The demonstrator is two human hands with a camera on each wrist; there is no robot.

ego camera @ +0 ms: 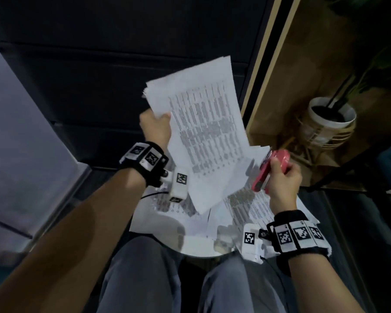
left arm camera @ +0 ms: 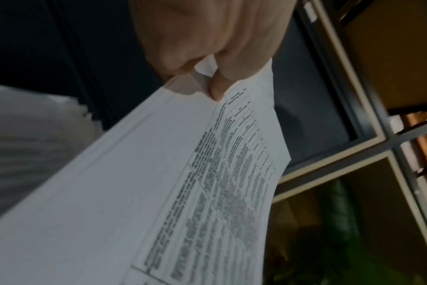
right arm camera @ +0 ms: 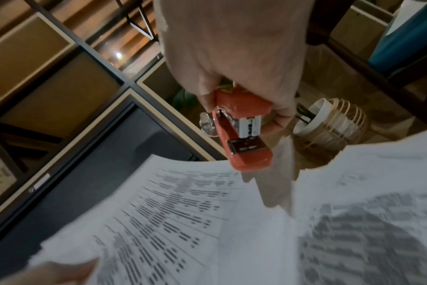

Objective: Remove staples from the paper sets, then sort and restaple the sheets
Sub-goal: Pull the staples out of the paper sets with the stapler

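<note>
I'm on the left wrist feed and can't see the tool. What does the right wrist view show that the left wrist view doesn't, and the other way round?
Only the right wrist view shows the right hand gripping the red handheld stapler, its mouth gaping, above loose printed sheets, plus a white plant pot in a cane stand.

Only the left wrist view shows the left hand's fingers pinching the corner of the set.

Both show the held set of white printed paper sheets and the dark-framed wooden shelving.

white printed paper sheets (ego camera: 203, 132) carry grey-black table rows. glossy red plastic stapler (ego camera: 270, 171) has silver metal inside. black wristbands (ego camera: 145, 161) bear black-and-white square markers. white round plant pot (ego camera: 330, 116) sits in tan slats.
</note>
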